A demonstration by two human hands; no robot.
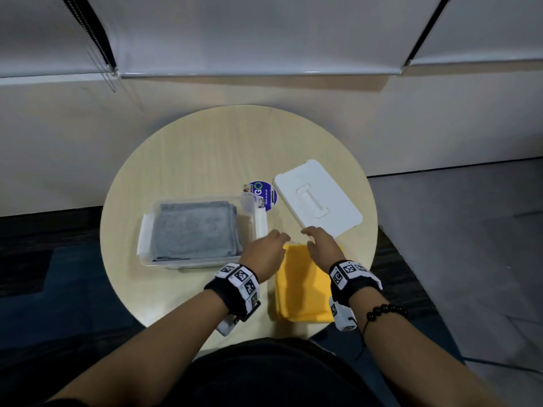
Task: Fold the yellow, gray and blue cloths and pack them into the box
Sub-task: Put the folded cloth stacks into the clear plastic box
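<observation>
A clear plastic box (147, 242) stands on the left of the round table, with a folded gray cloth (194, 230) lying flat inside it. A folded yellow cloth (302, 289) lies on the table near the front edge, to the right of the box. My left hand (264, 254) hovers at the cloth's far left corner, beside the box's right end. My right hand (323, 245) rests over the cloth's far edge, fingers pointing down at it. Whether either hand grips the cloth is hidden. No blue cloth shows.
The box's white lid (317, 198) lies on the table at the right, beyond the yellow cloth. A round blue sticker (264, 192) sits on the table between box and lid. The round wooden table (205, 148) stands against a pale wall, with dark floor around it.
</observation>
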